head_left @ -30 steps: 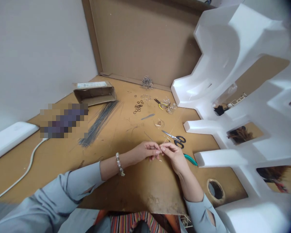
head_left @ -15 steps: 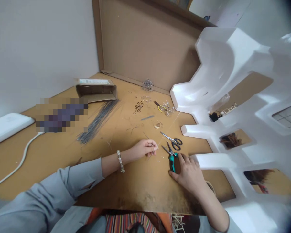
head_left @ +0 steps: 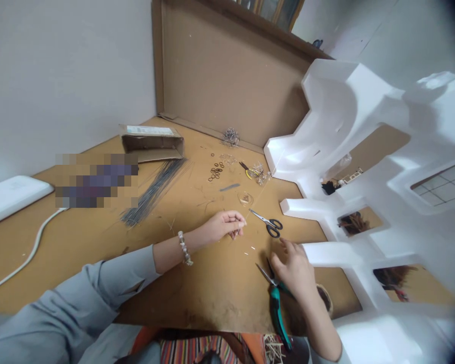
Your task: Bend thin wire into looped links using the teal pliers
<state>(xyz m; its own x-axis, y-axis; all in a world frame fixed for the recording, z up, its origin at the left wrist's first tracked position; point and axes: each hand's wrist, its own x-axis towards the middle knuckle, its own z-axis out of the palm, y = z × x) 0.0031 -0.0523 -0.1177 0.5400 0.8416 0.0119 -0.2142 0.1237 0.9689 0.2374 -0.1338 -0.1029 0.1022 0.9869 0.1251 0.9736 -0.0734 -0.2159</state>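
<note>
My left hand [head_left: 228, 225] is closed in a pinch on a thin pale wire [head_left: 263, 188], which runs up and to the right over the table. My right hand [head_left: 294, 267] hangs over the right side with its fingers apart and curved downward. Just below it lie green-handled pliers [head_left: 276, 308], jaws spread, one handle partly hidden by the hand. Black-handled scissors [head_left: 272, 226] rest a little beyond my right fingertips. Two short wire bits [head_left: 249, 251] lie between the hands.
A bundle of dark wires [head_left: 151, 194] lies left, before a cardboard box [head_left: 153, 146]. Farther back are dark rings [head_left: 216, 172], yellow-handled pliers [head_left: 247, 171] and a wire heap [head_left: 231, 136]. White foam packing [head_left: 307, 253] borders the right, near a round hole [head_left: 325, 298].
My right hand left the wire and went right to the green-handled pliers, which now lie nearer the front edge. The left hand kept the wire throughout.
</note>
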